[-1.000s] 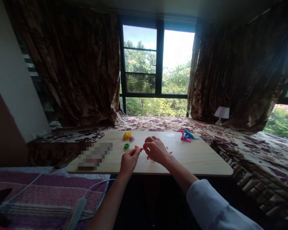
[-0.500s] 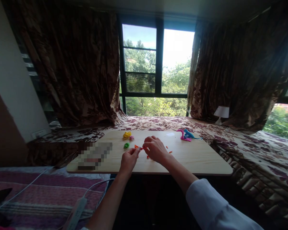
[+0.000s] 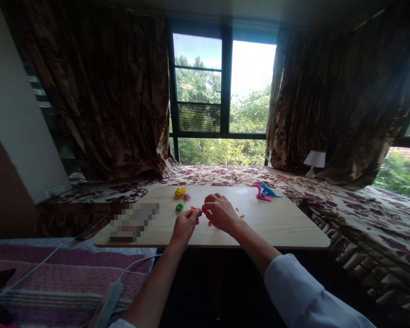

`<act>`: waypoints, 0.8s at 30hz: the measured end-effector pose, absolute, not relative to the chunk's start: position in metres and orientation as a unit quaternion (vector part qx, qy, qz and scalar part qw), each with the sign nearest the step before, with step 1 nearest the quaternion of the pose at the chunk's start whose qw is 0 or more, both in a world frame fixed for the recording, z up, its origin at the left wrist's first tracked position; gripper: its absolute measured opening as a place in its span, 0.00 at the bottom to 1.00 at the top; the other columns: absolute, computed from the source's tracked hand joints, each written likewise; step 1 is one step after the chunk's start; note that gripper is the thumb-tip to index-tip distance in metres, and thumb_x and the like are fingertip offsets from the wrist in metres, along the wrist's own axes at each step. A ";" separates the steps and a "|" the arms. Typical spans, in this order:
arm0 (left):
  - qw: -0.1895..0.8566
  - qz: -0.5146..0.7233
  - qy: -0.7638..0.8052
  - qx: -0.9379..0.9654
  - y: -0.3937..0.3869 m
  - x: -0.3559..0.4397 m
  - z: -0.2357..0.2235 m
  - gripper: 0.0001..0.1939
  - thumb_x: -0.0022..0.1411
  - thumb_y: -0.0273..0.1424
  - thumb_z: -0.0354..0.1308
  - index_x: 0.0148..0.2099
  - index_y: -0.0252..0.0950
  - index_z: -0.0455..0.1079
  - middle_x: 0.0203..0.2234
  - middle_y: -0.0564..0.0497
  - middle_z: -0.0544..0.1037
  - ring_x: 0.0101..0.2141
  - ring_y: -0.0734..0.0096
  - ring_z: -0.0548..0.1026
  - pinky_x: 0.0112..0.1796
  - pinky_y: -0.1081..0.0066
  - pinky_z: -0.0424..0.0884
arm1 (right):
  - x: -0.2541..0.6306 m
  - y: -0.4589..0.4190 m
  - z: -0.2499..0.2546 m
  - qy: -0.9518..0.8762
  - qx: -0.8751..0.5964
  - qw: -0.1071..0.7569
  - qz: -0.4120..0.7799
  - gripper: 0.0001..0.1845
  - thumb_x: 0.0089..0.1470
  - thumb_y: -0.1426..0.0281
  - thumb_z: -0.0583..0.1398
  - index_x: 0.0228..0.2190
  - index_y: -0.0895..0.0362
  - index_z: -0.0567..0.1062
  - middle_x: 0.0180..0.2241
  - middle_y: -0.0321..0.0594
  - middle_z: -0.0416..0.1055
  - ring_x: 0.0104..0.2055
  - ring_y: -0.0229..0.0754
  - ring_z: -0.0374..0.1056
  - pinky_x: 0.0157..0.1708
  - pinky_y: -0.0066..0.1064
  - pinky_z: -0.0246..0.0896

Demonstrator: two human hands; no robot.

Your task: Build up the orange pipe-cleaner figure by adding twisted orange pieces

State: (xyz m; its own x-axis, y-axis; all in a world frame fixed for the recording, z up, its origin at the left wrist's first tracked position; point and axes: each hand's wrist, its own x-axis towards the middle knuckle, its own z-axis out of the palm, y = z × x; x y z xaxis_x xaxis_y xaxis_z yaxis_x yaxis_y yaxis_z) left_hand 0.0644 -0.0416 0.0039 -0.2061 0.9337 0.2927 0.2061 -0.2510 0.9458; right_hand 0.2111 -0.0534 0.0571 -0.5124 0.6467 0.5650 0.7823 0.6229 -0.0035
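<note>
Over the middle of the table [image 3: 276, 228], my left hand [image 3: 184, 226] pinches a piece of orange-red modelling clay [image 3: 193, 208] between thumb and fingertips. My right hand [image 3: 221, 212] meets it from the right, its bent fingertips closed at the same clay. Most of the clay is covered by the fingers, so its shape cannot be made out. Small orange crumbs [image 3: 242, 216] lie to the right of my right hand, and a red-orange bit [image 3: 210, 223] rests below it. A green lump [image 3: 179, 207] sits just beyond my left hand.
Yellow clay [image 3: 180, 192] and a small pink lump [image 3: 187, 197] lie at the back left. Magenta clay [image 3: 263, 196] touches blue clay [image 3: 269, 191] at the back right. A pixelated object [image 3: 135, 223] occupies the left side. A white lamp [image 3: 315, 159] stands beyond the table.
Both hands stay almost in place at the orange-red clay, with only slight finger movement. The whole view has shifted very slightly.
</note>
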 end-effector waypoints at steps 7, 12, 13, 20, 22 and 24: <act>0.315 0.569 0.518 0.556 -0.042 0.066 0.008 0.19 0.46 0.47 0.57 0.26 0.33 0.72 0.15 0.55 0.69 0.20 0.73 0.66 0.25 0.74 0.59 | 0.211 -0.053 0.055 -0.861 -0.413 0.270 -0.119 0.09 0.53 0.72 0.55 0.32 0.52 0.75 0.39 0.39 0.67 0.43 0.41 0.58 0.40 0.33 0.53; 0.309 0.572 0.517 0.556 -0.044 0.063 0.006 0.21 0.50 0.48 0.53 0.27 0.33 0.73 0.15 0.55 0.69 0.21 0.73 0.66 0.26 0.74 0.61 | 0.210 -0.053 0.055 -0.856 -0.416 0.287 -0.109 0.09 0.52 0.73 0.55 0.32 0.53 0.75 0.39 0.39 0.68 0.43 0.41 0.59 0.41 0.33 0.53; 0.307 0.573 0.519 0.555 -0.046 0.061 0.005 0.22 0.51 0.48 0.52 0.27 0.33 0.74 0.15 0.54 0.70 0.21 0.73 0.67 0.27 0.73 0.61 | 0.211 -0.054 0.057 -0.854 -0.416 0.294 -0.106 0.09 0.51 0.74 0.56 0.34 0.53 0.75 0.39 0.39 0.68 0.43 0.41 0.59 0.41 0.33 0.54; 0.272 0.580 0.530 0.556 -0.058 0.048 -0.006 0.17 0.49 0.43 0.56 0.32 0.35 0.75 0.17 0.54 0.73 0.24 0.70 0.70 0.28 0.72 0.64 | 0.260 -0.073 0.060 -0.802 -0.452 0.381 -0.084 0.15 0.53 0.73 0.54 0.43 0.52 0.70 0.45 0.40 0.67 0.47 0.43 0.59 0.47 0.36 0.53; 0.256 0.586 0.527 0.560 -0.060 0.047 -0.008 0.16 0.47 0.41 0.57 0.34 0.35 0.75 0.21 0.54 0.75 0.26 0.69 0.72 0.30 0.72 0.65 | 0.285 -0.075 0.048 -0.778 -0.477 0.403 -0.070 0.14 0.53 0.73 0.53 0.42 0.53 0.71 0.44 0.41 0.67 0.47 0.43 0.60 0.47 0.36 0.54; 0.236 0.591 0.523 0.567 -0.061 0.048 -0.009 0.16 0.47 0.40 0.58 0.35 0.36 0.74 0.23 0.53 0.76 0.27 0.69 0.72 0.32 0.72 0.66 | 0.303 -0.073 0.028 -0.752 -0.506 0.419 -0.052 0.13 0.52 0.73 0.53 0.39 0.54 0.72 0.41 0.42 0.69 0.45 0.44 0.63 0.45 0.38 0.57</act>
